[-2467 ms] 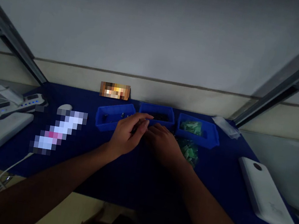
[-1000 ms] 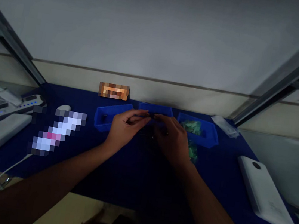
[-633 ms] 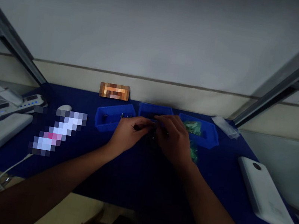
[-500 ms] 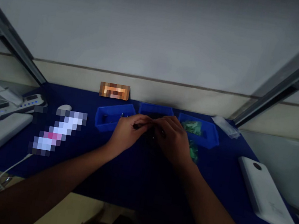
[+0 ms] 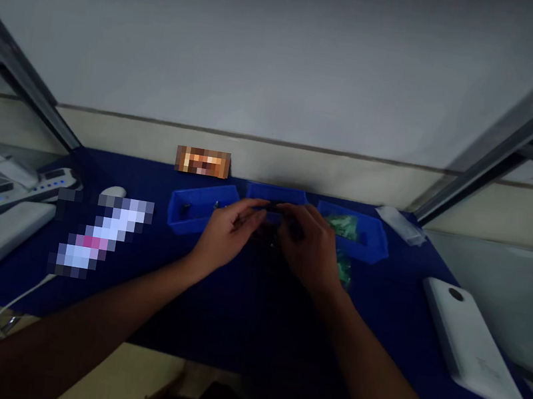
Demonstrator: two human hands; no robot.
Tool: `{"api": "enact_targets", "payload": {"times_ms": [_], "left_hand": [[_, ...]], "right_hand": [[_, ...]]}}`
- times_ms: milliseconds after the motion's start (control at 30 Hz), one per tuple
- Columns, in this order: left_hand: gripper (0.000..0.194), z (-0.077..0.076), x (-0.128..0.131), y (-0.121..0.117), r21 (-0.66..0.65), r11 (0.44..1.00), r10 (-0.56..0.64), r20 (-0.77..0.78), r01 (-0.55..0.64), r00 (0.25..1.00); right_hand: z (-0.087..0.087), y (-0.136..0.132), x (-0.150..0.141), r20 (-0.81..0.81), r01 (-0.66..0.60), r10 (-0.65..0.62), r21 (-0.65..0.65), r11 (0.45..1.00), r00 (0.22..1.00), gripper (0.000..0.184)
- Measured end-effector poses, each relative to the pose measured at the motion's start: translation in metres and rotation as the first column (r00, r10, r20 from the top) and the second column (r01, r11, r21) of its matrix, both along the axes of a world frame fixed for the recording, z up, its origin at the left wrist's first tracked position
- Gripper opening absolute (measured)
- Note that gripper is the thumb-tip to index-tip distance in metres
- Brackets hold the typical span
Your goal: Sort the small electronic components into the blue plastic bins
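Note:
My left hand (image 5: 230, 231) and my right hand (image 5: 309, 240) meet at the fingertips in front of the middle blue bin (image 5: 277, 193). Fingers and thumbs of both are bent inward in a pinch around something small and dark, too dim to make out. Below the fingertips lie dark small items (image 5: 269, 237) with a few bright glints, partly hidden by the hands. Beside my left hand sits the left blue bin (image 5: 183, 216) with a few small parts inside. To the right of my right hand stands the right blue bin (image 5: 375, 244), holding green plastic packets (image 5: 343, 225).
Another green packet (image 5: 344, 268) lies by my right wrist. White power banks (image 5: 476, 347) flank the blue tabletop (image 5: 237, 323), with a power strip (image 5: 35, 190), white mouse-like object (image 5: 113, 194) and blurred phone-like screen (image 5: 104, 234) at left. Clear bags (image 5: 401, 225) lie back right.
My fingertips have drawn slightly apart, my left thumb has lifted away from the right hand, and a gap shows between the hands. The view has shifted slightly.

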State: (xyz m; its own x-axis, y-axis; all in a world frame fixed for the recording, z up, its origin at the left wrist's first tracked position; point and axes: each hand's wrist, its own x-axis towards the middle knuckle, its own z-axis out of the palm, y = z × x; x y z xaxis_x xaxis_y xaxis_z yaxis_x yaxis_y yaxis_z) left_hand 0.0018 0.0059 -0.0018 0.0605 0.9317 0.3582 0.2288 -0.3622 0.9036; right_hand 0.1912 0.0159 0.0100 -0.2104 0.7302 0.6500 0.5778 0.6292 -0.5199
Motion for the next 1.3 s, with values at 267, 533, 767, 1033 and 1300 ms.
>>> {"api": "enact_targets", "payload": {"times_ms": [267, 533, 767, 1033, 1300], "left_hand": [[0.035, -0.002, 0.001, 0.001, -0.017, 0.994, -0.113, -0.044, 0.112, 0.993], [0.029, -0.004, 0.0, 0.005, 0.016, 1.0, -0.017, 0.03, 0.016, 0.999], [0.023, -0.008, 0.001, 0.007, -0.013, 0.999, -0.038, 0.047, 0.039, 0.998], [0.028, -0.001, 0.002, 0.001, 0.028, 0.999, 0.035, -0.024, -0.035, 0.999], [0.035, 0.007, 0.002, -0.005, 0.064, 0.996, 0.055, -0.005, -0.055, 0.998]], "right_hand": [[-0.001, 0.0, 0.0, -0.008, -0.043, 0.043, 0.026, 0.999, 0.999, 0.009], [-0.005, 0.005, 0.001, 0.073, -0.051, 0.046, 0.062, 0.997, 0.996, 0.02], [-0.006, 0.004, 0.004, 0.137, -0.006, -0.009, 0.11, 0.994, 0.99, 0.038], [-0.011, 0.005, 0.004, 0.209, 0.006, -0.015, 0.042, 0.999, 0.978, 0.024], [-0.009, 0.005, 0.0, 0.033, -0.036, 0.04, -0.126, 0.991, 0.999, 0.023]]}}
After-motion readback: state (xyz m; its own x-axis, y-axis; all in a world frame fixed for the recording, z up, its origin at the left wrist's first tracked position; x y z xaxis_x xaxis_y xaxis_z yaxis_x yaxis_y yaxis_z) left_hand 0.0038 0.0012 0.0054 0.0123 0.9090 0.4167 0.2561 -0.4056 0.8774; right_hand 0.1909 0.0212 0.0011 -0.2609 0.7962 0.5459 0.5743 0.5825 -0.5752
